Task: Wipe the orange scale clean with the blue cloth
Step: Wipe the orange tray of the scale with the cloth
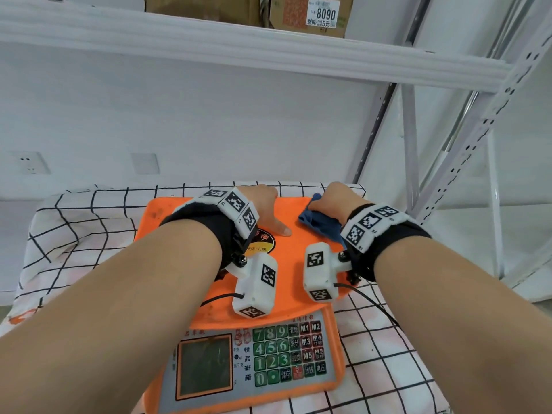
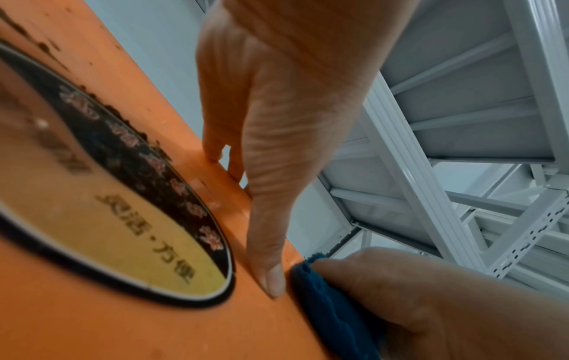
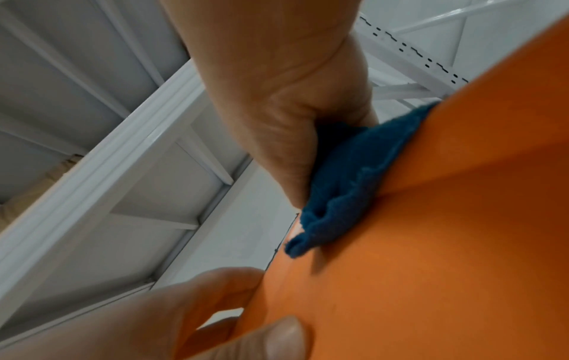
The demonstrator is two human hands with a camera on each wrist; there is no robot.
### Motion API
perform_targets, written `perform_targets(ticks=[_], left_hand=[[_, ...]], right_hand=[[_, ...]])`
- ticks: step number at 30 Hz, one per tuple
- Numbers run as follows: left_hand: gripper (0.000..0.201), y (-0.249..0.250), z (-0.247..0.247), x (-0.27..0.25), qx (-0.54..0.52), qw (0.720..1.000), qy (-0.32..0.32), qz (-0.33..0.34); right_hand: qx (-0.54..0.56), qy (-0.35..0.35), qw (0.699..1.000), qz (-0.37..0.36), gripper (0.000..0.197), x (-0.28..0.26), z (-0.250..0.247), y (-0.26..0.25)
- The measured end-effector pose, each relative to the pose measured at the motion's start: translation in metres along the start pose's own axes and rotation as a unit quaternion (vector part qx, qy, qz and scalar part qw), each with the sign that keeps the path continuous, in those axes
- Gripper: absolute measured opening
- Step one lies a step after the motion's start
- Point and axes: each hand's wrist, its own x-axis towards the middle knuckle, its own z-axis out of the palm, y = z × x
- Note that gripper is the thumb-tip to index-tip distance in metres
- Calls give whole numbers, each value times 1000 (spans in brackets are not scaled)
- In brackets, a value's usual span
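The scale [image 1: 286, 297] sits in the middle of a grid-patterned tablecloth [image 1: 74, 234], its long axis running 12 to 6 o'clock in the head view, with the keypad [image 1: 288, 354] and display [image 1: 205, 366] end pointing to 6, toward the person. It is orange, with a flat weighing tray, a round black-and-yellow sticker [image 2: 123, 207] at the tray's centre, and dark specks of dirt toward the tray's 10 o'clock corner. The keypad has green number keys and darker function keys; the display is dull grey-green.

The left hand [image 1: 263, 207] lies on the tray's far edge at 12 o'clock, fingers bent over the rim and the thumb stretched flat on the orange surface toward the cloth [image 1: 321, 224]. The right hand [image 1: 334, 201] presses the blue cloth against the tray at about 1 o'clock, fingers curled down onto the bunched fabric. The two hands sit near each other, the left thumb tip just beside the cloth.

A white metal shelf [image 1: 268, 52] with cardboard boxes [image 1: 301, 13] hangs above.
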Motion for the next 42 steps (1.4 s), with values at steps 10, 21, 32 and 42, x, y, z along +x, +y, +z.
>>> perform_targets(ticks=[10, 21, 32, 42], left_hand=[[82, -2, 1, 5, -2, 1000, -11, 8], [83, 0, 0, 1, -5, 1000, 2, 1], [86, -3, 1, 7, -6, 1000, 3, -1], [67, 0, -1, 10, 34, 999, -13, 12]], right_hand=[[413, -103, 902, 71, 17, -19, 17, 42], [180, -20, 980, 81, 14, -15, 3, 12], [156, 1, 986, 51, 32, -4, 0, -10], [139, -3, 988, 67, 23, -21, 5, 6]])
